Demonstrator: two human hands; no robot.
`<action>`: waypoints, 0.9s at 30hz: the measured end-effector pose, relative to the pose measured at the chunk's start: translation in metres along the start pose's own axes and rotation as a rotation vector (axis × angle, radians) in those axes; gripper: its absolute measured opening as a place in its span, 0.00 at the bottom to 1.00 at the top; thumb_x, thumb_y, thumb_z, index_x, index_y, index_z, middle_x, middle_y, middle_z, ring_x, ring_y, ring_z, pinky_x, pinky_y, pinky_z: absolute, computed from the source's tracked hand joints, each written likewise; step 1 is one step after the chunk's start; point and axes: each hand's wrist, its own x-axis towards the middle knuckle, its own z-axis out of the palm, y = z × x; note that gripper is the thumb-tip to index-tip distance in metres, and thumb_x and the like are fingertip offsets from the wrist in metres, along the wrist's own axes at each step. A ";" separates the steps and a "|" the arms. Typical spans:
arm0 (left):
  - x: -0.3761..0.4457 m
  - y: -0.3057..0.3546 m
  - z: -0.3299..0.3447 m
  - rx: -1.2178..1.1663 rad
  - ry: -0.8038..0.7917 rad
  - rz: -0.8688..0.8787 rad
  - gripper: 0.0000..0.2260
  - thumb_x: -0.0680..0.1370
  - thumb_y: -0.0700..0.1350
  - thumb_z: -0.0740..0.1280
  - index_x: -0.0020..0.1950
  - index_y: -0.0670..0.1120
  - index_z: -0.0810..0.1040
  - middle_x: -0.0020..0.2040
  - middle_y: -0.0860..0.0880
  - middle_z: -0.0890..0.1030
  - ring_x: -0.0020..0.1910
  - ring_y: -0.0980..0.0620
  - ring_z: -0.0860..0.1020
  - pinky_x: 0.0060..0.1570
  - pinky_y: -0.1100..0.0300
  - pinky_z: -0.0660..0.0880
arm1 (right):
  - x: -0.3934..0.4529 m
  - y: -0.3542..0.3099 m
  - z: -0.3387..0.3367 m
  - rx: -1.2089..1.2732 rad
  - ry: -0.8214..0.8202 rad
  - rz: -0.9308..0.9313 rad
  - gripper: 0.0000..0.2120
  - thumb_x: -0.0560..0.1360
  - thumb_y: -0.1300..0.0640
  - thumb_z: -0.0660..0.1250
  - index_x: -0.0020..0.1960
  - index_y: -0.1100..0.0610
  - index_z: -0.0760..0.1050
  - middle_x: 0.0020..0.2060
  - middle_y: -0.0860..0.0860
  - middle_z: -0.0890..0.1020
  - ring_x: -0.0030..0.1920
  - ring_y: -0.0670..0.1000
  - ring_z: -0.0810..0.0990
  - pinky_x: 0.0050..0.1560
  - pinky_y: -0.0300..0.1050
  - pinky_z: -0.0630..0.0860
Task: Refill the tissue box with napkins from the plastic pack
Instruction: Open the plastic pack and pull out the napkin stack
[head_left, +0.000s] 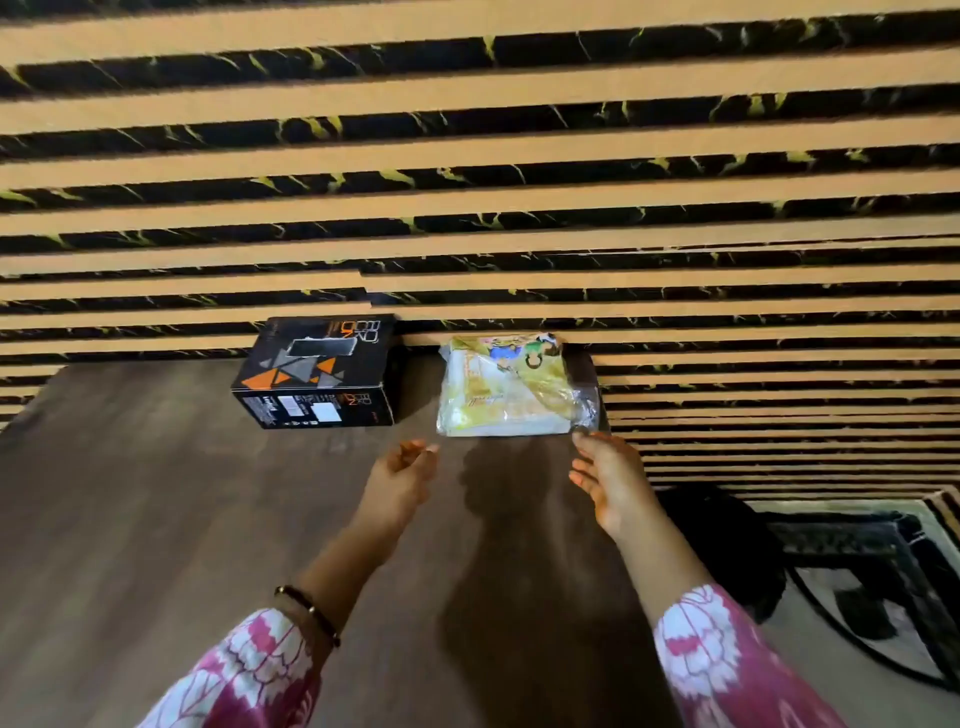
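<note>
2 bare hands reach across the dark wooden table (156, 493), and neither has hold of anything. The right hand (610, 480) has its fingers loosely spread, its fingertips (579, 439) just at the near right corner of the plastic pack (511, 387); whether they touch the wrapping I cannot tell. The left hand (402, 470) is open too, fingers lightly curled, hovering close to the pack's near left corner but apart from it. The pack, clear film printed in yellow and full of white napkins, lies flat at the far edge of the table against the striped wall (467, 156). Just to its left, a small gap between them, sits the black tissue box (317, 371) with orange and grey triangles, its top slot facing up. Both forearms come out of pink-and-white patterned sleeves (727, 660), and a dark beaded bracelet (309, 613) circles the left wrist.
</note>
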 end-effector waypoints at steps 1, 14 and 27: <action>0.009 0.002 0.008 0.000 -0.012 -0.021 0.08 0.79 0.45 0.62 0.55 0.44 0.72 0.44 0.47 0.75 0.44 0.50 0.74 0.44 0.59 0.73 | 0.010 -0.004 0.002 0.019 0.005 -0.022 0.04 0.75 0.62 0.64 0.45 0.54 0.73 0.43 0.51 0.77 0.44 0.49 0.75 0.51 0.46 0.71; 0.098 -0.006 0.045 0.065 0.108 -0.046 0.18 0.78 0.41 0.64 0.68 0.46 0.71 0.61 0.43 0.77 0.57 0.44 0.77 0.50 0.54 0.75 | 0.089 0.014 0.021 -0.181 0.060 -0.139 0.22 0.70 0.61 0.67 0.64 0.53 0.72 0.58 0.53 0.80 0.57 0.53 0.79 0.61 0.55 0.75; 0.013 -0.035 -0.006 0.186 0.008 -0.016 0.11 0.79 0.44 0.62 0.62 0.49 0.72 0.53 0.48 0.76 0.42 0.60 0.74 0.37 0.64 0.70 | -0.021 0.062 0.003 -0.148 -0.019 -0.065 0.22 0.75 0.64 0.64 0.68 0.56 0.68 0.58 0.50 0.77 0.54 0.46 0.75 0.44 0.33 0.69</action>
